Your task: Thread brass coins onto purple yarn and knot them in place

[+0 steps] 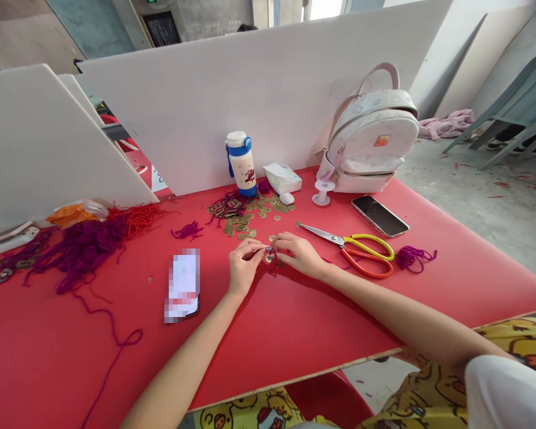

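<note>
Near the middle of the red table (268, 333), my left hand (245, 266) pinches a purple cord (274, 257) between thumb and fingertips. Facing it, my right hand (297, 255) has its fingers closed on the same cord, which loops between the two hands. A round brass-coloured coin with a hole (268, 258) hangs or lies at the loop; which of these I cannot tell. Just beyond my hands lies a spread of similar coins (237, 224), with knotted purple cords (230, 205) among them. Scissors (346, 241) with yellow and orange handles lie half open to the right.
A bottle (241, 167), tissue pack (283, 178), white spool (322, 193) and backpack (368, 143) stand along the white partition (250, 89). A dark phone (379, 215) lies right, a lit phone (182, 286) left. Purple yarn (84, 247) heaps at left; a small bundle (415, 258) lies right.
</note>
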`<action>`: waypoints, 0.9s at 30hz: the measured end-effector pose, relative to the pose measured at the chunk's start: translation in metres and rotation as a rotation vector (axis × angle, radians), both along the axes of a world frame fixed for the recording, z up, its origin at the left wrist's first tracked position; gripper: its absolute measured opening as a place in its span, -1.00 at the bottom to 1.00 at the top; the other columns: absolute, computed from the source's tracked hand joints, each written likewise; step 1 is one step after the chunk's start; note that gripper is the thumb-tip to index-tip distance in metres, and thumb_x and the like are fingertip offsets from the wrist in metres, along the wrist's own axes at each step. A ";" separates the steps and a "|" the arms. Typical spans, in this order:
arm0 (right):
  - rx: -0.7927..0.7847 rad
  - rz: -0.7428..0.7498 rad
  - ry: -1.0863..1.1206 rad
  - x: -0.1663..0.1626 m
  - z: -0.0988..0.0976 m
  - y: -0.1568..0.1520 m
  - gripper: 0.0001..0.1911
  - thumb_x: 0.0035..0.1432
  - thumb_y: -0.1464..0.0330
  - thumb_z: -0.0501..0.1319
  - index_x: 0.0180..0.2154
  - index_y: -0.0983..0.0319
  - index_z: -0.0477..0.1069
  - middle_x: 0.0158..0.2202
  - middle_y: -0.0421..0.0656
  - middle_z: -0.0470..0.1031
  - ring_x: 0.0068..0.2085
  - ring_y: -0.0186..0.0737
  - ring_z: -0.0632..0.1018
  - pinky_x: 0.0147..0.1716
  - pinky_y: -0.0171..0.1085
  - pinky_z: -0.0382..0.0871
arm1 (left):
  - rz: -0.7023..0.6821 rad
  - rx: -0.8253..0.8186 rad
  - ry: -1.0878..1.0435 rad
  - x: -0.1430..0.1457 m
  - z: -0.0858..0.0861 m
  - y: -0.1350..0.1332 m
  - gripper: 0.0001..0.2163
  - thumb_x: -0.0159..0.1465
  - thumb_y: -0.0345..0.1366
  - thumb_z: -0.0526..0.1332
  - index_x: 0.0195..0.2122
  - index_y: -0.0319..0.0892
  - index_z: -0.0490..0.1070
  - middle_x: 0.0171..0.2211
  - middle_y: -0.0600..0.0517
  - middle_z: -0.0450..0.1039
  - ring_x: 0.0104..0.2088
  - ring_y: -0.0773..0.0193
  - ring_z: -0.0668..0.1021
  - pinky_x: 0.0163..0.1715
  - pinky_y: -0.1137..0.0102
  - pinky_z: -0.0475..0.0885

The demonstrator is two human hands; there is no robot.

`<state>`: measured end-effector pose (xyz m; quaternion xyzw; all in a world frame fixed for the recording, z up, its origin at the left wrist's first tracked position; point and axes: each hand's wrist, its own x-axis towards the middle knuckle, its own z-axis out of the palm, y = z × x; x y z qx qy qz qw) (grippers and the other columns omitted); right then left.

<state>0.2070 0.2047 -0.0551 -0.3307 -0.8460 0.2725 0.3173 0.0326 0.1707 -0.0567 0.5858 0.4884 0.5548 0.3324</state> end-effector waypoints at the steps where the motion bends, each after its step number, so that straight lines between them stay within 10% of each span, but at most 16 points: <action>1: 0.006 -0.010 -0.016 0.001 0.001 0.000 -0.92 0.22 0.40 0.17 -0.30 0.20 0.44 -0.27 -0.14 0.45 -0.20 -0.21 0.44 -0.30 -0.32 0.24 | -0.005 -0.006 0.007 0.000 0.000 0.000 -0.87 0.15 -0.23 0.31 -0.44 -0.18 0.57 -0.41 0.01 0.42 -0.36 0.29 0.51 -0.38 0.45 0.43; 14: -0.080 0.005 0.044 0.000 -0.007 0.005 -0.73 0.35 0.34 -0.03 -0.40 0.23 0.29 -0.42 -0.21 0.36 -0.39 -0.30 0.38 -0.39 -0.35 0.18 | -0.146 -0.188 -0.223 0.006 0.008 -0.007 -0.79 0.08 -0.13 0.38 -0.48 -0.19 0.57 -0.21 -0.06 0.55 -0.64 0.51 0.30 -0.67 0.48 0.23; 19: 0.165 0.117 -0.172 -0.006 -0.004 -0.012 -0.82 0.29 0.44 0.03 -0.18 0.21 0.40 -0.23 -0.10 0.48 -0.28 -0.24 0.45 -0.35 -0.32 0.22 | 0.046 -0.272 -0.242 0.006 0.001 -0.004 -0.72 0.04 -0.07 0.38 -0.40 -0.20 0.57 -0.62 0.08 0.42 -0.73 0.50 0.19 -0.76 0.50 0.06; 27: 0.570 -0.019 -0.232 -0.010 0.004 -0.021 -0.80 0.29 0.39 0.10 -0.34 0.15 0.47 -0.03 -0.04 0.42 -0.09 -0.09 0.38 -0.19 -0.18 0.28 | 0.232 -0.223 -0.188 0.002 -0.004 0.000 -0.71 0.09 -0.06 0.33 -0.35 -0.21 0.56 -0.68 0.11 0.38 -0.67 0.40 0.38 -0.66 0.48 0.27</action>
